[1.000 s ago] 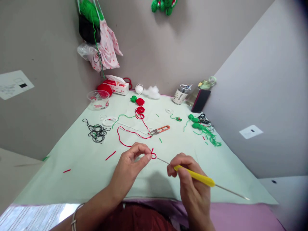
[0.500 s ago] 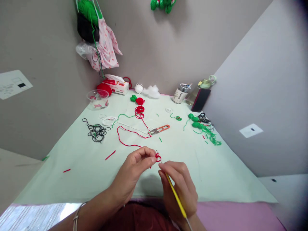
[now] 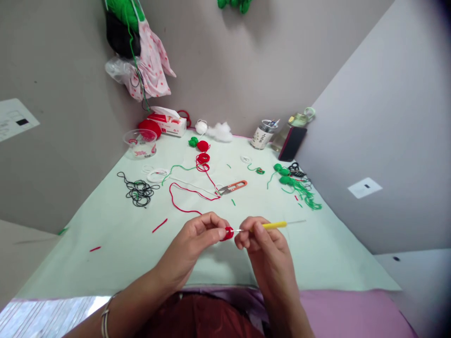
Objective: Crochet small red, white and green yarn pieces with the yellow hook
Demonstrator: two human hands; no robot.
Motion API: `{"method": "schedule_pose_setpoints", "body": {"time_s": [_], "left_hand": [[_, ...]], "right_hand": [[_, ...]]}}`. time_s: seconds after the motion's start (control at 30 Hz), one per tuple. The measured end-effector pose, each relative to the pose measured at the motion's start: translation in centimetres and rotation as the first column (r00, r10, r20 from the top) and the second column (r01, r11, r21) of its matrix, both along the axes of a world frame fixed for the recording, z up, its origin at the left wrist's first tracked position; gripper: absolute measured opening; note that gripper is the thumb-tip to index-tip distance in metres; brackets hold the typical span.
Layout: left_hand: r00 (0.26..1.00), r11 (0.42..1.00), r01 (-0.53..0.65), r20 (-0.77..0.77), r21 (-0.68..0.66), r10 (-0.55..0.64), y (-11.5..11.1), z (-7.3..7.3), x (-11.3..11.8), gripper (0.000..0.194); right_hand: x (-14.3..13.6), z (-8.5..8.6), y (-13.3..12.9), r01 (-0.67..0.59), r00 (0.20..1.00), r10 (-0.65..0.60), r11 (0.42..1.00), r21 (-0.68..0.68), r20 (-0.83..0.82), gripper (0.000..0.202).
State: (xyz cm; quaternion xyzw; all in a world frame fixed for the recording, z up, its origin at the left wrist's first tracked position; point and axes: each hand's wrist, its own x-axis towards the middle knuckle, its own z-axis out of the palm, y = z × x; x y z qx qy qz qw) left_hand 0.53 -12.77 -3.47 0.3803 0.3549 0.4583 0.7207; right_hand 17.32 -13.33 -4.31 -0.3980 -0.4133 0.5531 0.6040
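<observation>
Between thumb and fingers, my left hand [image 3: 200,241] pinches a small red crochet piece [image 3: 228,233] above the front of the table. My right hand [image 3: 266,246] is closed on a crochet hook [image 3: 276,226] with a yellow handle, lying nearly level. The hook's thin metal end reaches left to the red piece; whether it passes through a loop is too small to tell. Red yarn [image 3: 181,206] runs from behind my left hand back over the table. Orange-handled thread snips [image 3: 232,188] lie beyond both hands.
Black cord [image 3: 139,191] lies tangled at left, near a clear plastic tub [image 3: 141,144]. A tissue box [image 3: 168,124], white stuffing [image 3: 220,132] and a pen can [image 3: 263,134] line the back. At right are a phone [image 3: 292,144] and green yarn pieces [image 3: 305,191].
My right hand has turned the crochet hook from steeply slanted to nearly level, its handle now pointing right. My left hand still pinches the red piece. The view has shifted slightly.
</observation>
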Motion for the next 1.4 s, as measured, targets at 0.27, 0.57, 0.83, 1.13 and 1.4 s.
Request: {"method": "schedule_pose_setpoints", "body": {"time_s": [0.27, 0.57, 0.83, 1.13, 1.4], "left_hand": [[0.978, 0.975, -0.021, -0.196, 0.223, 0.066, 0.1, -0.4, 0.0, 0.009], [0.995, 0.998, -0.054, 0.087, 0.013, 0.053, -0.4, 0.6, -1.2, 0.037], [0.958, 0.935, -0.264, 0.177, 0.236, 0.225, 1.8, 2.9, 1.1, 0.072], [0.93, 0.84, -0.011, -0.304, 0.542, 0.208, -0.2, 0.0, 0.4, 0.034], [0.984, 0.987, 0.096, -0.161, 0.126, -0.075, -0.1, -0.3, 1.7, 0.07]], "right_hand": [[-0.6, -0.5, 0.0, 0.019, 0.997, -0.03, 0.987, 0.162, 0.071, 0.022], [-0.7, 0.1, 0.4, 0.004, 1.0, 0.0, 0.992, 0.128, -0.027, 0.022], [-1.1, 0.8, -0.7, -0.114, 0.993, 0.117, 0.98, 0.165, -0.007, 0.026], [-0.1, -0.2, -0.5, 0.118, 0.975, -0.173, 0.936, 0.332, 0.142, 0.019], [-0.2, -0.5, -0.9, 0.108, 0.941, -0.217, 0.92, 0.376, 0.26, 0.018]]}}
